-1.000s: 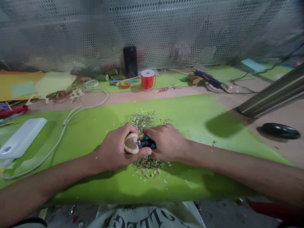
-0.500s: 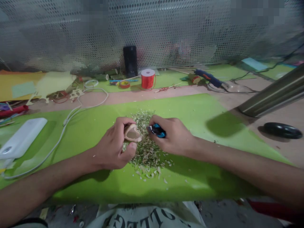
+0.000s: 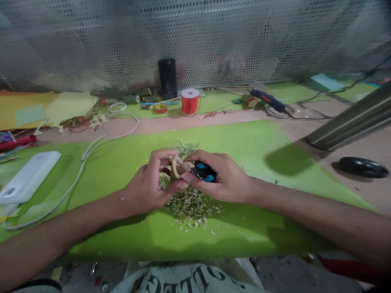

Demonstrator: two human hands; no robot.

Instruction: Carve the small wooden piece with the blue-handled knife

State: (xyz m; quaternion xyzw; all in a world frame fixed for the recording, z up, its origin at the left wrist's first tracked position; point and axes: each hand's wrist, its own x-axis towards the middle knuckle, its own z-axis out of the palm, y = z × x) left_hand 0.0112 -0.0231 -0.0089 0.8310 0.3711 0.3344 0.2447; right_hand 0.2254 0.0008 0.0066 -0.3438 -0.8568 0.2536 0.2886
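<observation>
My left hand (image 3: pixel 146 184) is closed on a small, pale, hollow piece of bamboo (image 3: pixel 175 170), pinching it between thumb and fingers. The piece has a thick rim with a notch, and its open side faces up and right. In my right hand (image 3: pixel 228 178) is a black-and-blue utility knife (image 3: pixel 206 172), its front end at the bamboo's right rim. Its blade cannot be made out. My right fingertips touch the piece or lie right beside it. Beneath both hands is a pile of green and pale shavings (image 3: pixel 191 205) on the green mat (image 3: pixel 128 236).
Behind stand a red thread spool (image 3: pixel 189 103) and a dark phone (image 3: pixel 168 79). A glue gun (image 3: pixel 269 100), a steel cylinder (image 3: pixel 351 118) and a black oval object (image 3: pixel 363 167) are on the right. To the left lies a white power bank (image 3: pixel 29 177) with a cable (image 3: pixel 76 181).
My right hand has brought the knife left to the bamboo piece. My left hand has turned the piece, and its opening now faces more to the right.
</observation>
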